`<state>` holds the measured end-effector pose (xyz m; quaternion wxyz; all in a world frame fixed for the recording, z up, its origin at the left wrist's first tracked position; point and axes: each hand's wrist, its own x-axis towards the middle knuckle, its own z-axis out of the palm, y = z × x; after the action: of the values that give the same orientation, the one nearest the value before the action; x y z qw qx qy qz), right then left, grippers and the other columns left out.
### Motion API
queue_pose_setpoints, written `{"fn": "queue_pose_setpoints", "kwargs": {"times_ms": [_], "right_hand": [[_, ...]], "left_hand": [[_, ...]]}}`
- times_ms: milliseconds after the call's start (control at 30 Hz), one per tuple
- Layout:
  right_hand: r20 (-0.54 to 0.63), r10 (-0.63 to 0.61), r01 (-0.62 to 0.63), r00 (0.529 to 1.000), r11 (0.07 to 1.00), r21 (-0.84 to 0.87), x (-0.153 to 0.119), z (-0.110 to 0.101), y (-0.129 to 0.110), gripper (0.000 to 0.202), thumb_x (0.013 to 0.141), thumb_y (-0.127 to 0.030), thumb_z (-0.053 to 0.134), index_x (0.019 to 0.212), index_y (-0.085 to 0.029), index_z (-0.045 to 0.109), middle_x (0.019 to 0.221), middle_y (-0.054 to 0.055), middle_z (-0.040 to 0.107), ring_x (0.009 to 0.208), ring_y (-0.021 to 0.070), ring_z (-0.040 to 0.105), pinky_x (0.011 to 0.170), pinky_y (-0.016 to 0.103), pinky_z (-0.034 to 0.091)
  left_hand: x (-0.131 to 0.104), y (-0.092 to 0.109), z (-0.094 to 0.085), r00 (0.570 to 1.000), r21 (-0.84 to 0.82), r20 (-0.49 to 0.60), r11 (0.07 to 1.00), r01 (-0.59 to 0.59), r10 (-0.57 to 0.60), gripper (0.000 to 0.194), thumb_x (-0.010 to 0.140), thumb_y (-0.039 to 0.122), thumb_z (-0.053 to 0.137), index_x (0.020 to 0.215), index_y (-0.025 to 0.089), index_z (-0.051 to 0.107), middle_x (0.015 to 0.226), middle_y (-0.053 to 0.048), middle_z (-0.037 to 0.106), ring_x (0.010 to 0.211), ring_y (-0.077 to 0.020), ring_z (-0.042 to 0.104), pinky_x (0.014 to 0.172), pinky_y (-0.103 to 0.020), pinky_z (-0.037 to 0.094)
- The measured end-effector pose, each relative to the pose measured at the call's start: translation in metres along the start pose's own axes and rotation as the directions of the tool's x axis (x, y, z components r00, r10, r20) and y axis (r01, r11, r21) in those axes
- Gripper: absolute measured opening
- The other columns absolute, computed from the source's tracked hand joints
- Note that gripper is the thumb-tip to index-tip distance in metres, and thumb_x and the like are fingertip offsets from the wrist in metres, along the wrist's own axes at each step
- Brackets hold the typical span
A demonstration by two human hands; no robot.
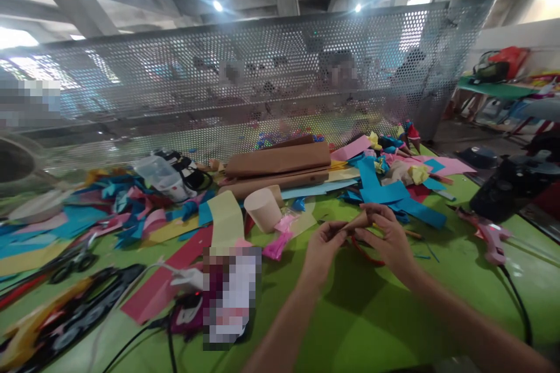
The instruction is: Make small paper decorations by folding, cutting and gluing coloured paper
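Note:
Between my two hands, above the green table (280, 297), is a small piece of rolled brown paper (359, 222), tapered like a cone. My left hand (326, 243) pinches its narrow left end. The fingers of my right hand (385, 234) wrap round the wider right end. Just below the hands curves something red and thin (366, 253), perhaps a scissors handle; part of it is hidden. Blue paper strips (422, 210) lie just beyond my right hand. A pink paper piece (277, 245) rests left of my left hand.
Brown paper rolls (280, 162) lie at the back before a perforated metal screen (245, 81). A pink glue gun (494, 245) with a black cord is at right, near a dark bottle-like object (503, 186). Scissors (76, 259), a power strip (188, 309) and coloured paper scraps (131, 210) cover the left.

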<state>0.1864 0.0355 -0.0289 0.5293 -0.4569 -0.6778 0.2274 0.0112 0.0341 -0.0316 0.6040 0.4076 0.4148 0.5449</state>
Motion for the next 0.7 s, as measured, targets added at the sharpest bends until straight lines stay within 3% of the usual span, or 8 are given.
{"fn": "queue_pose_setpoints", "kwargs": {"times_ms": [267, 400, 467, 533, 600, 700], "right_hand": [[-0.025, -0.007, 0.008, 1.0, 1.0, 0.025, 0.0015, -0.0031, 0.0089, 0.014, 0.087, -0.037, 0.072, 0.098, -0.027, 0.074, 0.125, 0.009, 0.061, 0.118, 0.0276, 0.058, 0.103, 0.045, 0.048], [-0.036, -0.016, 0.016, 0.999, 1.0, 0.011, 0.0038, -0.0064, 0.0081, 0.011, 0.087, -0.037, 0.072, 0.087, -0.026, 0.074, 0.123, 0.008, 0.062, 0.118, 0.0283, 0.059, 0.102, 0.045, 0.048], [-0.041, -0.029, 0.029, 0.999, 1.0, -0.007, 0.0049, -0.0079, 0.0077, 0.012, 0.088, -0.037, 0.071, 0.084, -0.026, 0.072, 0.12, 0.009, 0.064, 0.117, 0.0283, 0.059, 0.1, 0.045, 0.048], [-0.047, -0.057, 0.056, 0.997, 0.998, -0.039, 0.0055, -0.0089, 0.0077, 0.011, 0.089, -0.036, 0.07, 0.085, -0.026, 0.071, 0.118, 0.008, 0.066, 0.115, 0.0282, 0.06, 0.098, 0.045, 0.049], [-0.037, -0.114, 0.11, 0.993, 0.989, -0.095, 0.0051, -0.0089, 0.0077, 0.008, 0.09, -0.034, 0.069, 0.086, -0.027, 0.071, 0.117, 0.008, 0.067, 0.114, 0.0286, 0.06, 0.097, 0.046, 0.048], [0.022, -0.208, 0.208, 0.978, 0.955, -0.212, 0.0031, -0.0067, 0.0058, 0.004, 0.09, -0.029, 0.069, 0.089, -0.029, 0.072, 0.118, 0.007, 0.068, 0.112, 0.0299, 0.06, 0.094, 0.049, 0.047]], "left_hand": [[0.0024, -0.0035, -0.0035, 0.997, -0.096, -0.016, 0.993, 0.074, -0.076, 0.033, 0.063, 0.033, 0.089, 0.087, 0.014, 0.077, 0.085, -0.006, 0.075, 0.072, -0.0131, 0.064, 0.069, -0.024, 0.049], [0.0038, -0.0065, -0.0068, 0.99, -0.178, 0.007, 0.974, 0.142, -0.144, 0.032, 0.062, 0.033, 0.088, 0.085, 0.014, 0.076, 0.079, -0.005, 0.073, 0.066, -0.0119, 0.061, 0.066, -0.024, 0.048], [0.004, -0.0066, -0.0088, 0.99, -0.173, 0.017, 0.974, 0.144, -0.143, 0.032, 0.07, 0.039, 0.083, 0.09, 0.015, 0.077, 0.083, -0.007, 0.074, 0.071, -0.0145, 0.062, 0.068, -0.026, 0.049], [0.0032, -0.005, -0.01, 0.995, -0.058, 0.031, 0.994, 0.093, -0.091, 0.035, 0.081, 0.044, 0.073, 0.102, 0.017, 0.077, 0.097, -0.01, 0.075, 0.082, -0.0188, 0.065, 0.075, -0.03, 0.051], [0.0018, -0.0029, -0.0097, 0.998, 0.169, 0.058, 0.984, -0.047, 0.038, 0.035, 0.085, 0.039, 0.069, 0.115, 0.021, 0.074, 0.113, -0.01, 0.073, 0.099, -0.0233, 0.066, 0.087, -0.034, 0.049], [-0.0001, -0.002, -0.0073, 0.951, 0.476, 0.142, 0.824, -0.308, 0.273, 0.043, 0.078, 0.021, 0.075, 0.121, 0.028, 0.072, 0.12, -0.009, 0.072, 0.113, -0.028, 0.06, 0.101, -0.04, 0.042]]}}
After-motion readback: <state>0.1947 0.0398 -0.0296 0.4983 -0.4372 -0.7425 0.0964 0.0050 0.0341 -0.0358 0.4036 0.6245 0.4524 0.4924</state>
